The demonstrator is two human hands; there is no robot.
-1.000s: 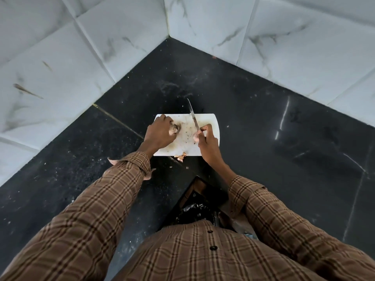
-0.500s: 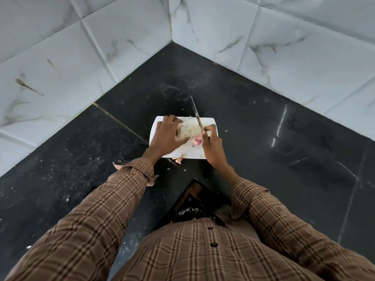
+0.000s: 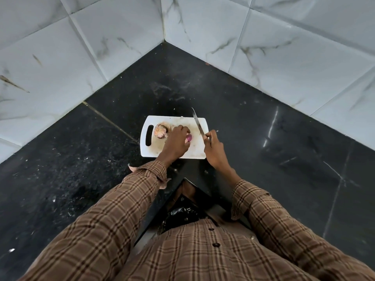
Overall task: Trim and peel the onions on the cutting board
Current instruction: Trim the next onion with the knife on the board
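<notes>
Both hands busy: left hand (image 3: 177, 143) on onion (image 3: 189, 137), right hand (image 3: 214, 147) w/ knife (image 3: 198, 123).

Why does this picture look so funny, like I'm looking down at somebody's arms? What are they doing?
The camera sits on a person's head, so you see what they see: their own two arms in checked sleeves reaching forward. There is only this one view.

In front of them is a black counter in a corner of white tiled walls. On it lies a white cutting board with a handle hole at its left end.

The left hand presses down on a small purple onion in the middle of the board. The right hand holds a knife with its blade pointing up and away, not touching the onion.

Near the handle hole sits a pinkish pile; it looks like peels or another onion, but it is too small to tell.

The person is trimming and peeling onions.
</notes>
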